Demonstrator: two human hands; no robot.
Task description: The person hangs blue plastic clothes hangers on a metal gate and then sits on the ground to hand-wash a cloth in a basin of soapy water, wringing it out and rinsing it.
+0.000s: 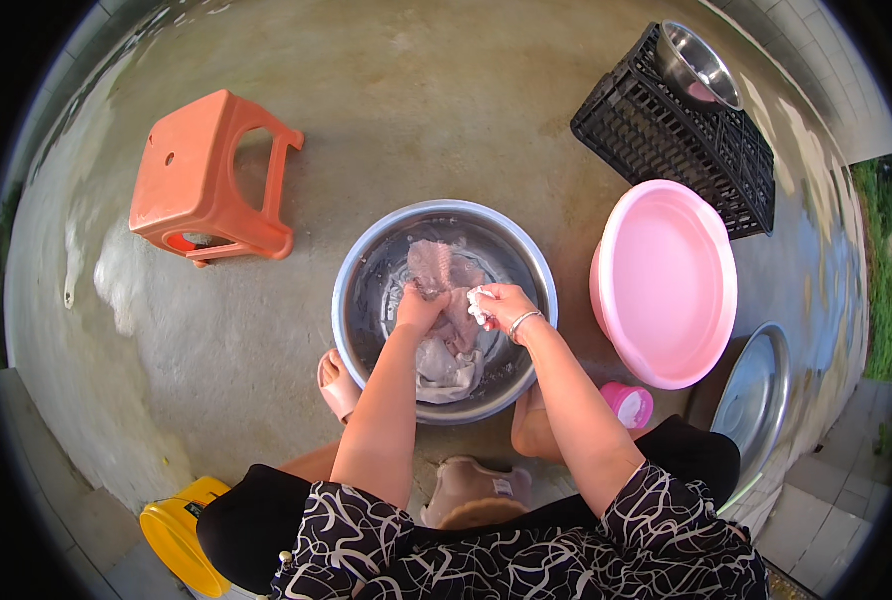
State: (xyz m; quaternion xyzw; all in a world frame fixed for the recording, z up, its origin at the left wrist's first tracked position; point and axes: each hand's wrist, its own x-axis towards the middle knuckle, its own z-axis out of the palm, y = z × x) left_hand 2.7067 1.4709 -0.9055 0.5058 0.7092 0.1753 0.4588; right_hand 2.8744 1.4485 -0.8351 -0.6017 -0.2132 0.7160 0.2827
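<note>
A large round metal basin [543,315] of water stands on the floor between my feet. In the water lie a wet pinkish cloth [429,264] and, nearer to me, a whitish cloth [446,371]. My left hand [418,306] grips the pinkish cloth left of the basin's middle. My right hand [507,306], with a bracelet at the wrist, is closed on a small white crumpled piece [479,303] just right of that cloth; what the piece is made of cannot be told.
An orange plastic stool [183,169] stands at upper left. To the right are a pink plastic basin [667,285], a black plastic crate [641,112] with a metal bowl [697,64] on it, a pink tub [627,405] and another metal basin [750,397]. A yellow bucket [180,540] is at lower left.
</note>
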